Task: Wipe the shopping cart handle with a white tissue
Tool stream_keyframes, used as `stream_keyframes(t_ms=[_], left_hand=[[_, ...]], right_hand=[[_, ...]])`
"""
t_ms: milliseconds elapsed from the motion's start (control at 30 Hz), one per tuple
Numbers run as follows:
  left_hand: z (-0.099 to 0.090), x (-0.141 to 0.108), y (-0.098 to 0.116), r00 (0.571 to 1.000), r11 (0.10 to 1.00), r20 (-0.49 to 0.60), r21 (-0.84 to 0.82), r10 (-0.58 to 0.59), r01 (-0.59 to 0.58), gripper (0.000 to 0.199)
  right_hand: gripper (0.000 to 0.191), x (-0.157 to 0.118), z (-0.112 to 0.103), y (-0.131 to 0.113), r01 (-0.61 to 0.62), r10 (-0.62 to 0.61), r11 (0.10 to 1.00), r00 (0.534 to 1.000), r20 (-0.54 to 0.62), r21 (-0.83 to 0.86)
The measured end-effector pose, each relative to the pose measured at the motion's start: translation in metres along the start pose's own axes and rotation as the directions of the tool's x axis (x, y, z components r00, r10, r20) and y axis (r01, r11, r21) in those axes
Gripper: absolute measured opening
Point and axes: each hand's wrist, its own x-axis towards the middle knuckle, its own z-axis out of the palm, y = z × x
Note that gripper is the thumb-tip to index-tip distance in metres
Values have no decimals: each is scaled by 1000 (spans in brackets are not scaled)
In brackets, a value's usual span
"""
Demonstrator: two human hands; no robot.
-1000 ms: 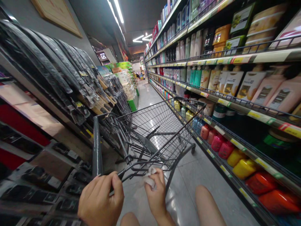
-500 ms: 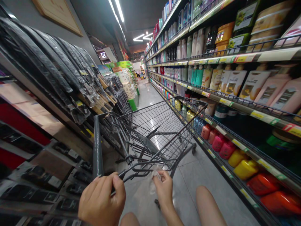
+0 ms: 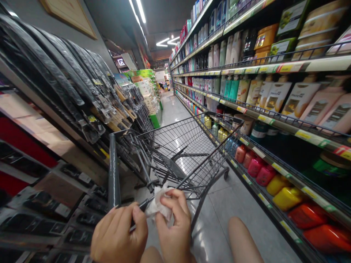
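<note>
Grey metal tubing of the shopping cart (image 3: pixel 177 168) runs into the left hand (image 3: pixel 119 232), whose grip stays wrapped round a dark bar (image 3: pixel 143 204) as in the earlier frames. Close by on its right, the right hand (image 3: pixel 175 219) has shifted leftward since half a second ago, its grip pinching a crumpled white tissue (image 3: pixel 158 206) between thumb and fingers. The tissue, earlier held well to the right of the left fist, is now at the bar just beyond the left thumb. Farther out, the wire basket (image 3: pixel 210 156) stands almost unmoved near the low shelf's yellow bottles (image 3: pixel 285 199); beyond, glossy floor (image 3: pixel 174 109) stretches down the aisle.
</note>
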Motion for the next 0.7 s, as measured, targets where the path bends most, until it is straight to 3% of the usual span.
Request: stream_keyframes(t_ms=[133,367,533,700], left_hand=[[1,-1,0,1000,1000,0,10,-23,23,7],[4,-5,0,999,999,-19,27,-43,44,7],[1,-5,0,999,998,-3,29,-48,48,6],[-2,-5,3,999,1000,26,1,-28,28,7]], right_hand=[[34,-5,-7,26,59,-63,993,997,-32,-99],[24,-4,-30,71,-20,7,967,999,-53,-253],[24,2,-42,69,-41,36,968,999,-24,-246],[35,13,-48,54,-147,103,956,978,-180,-255]])
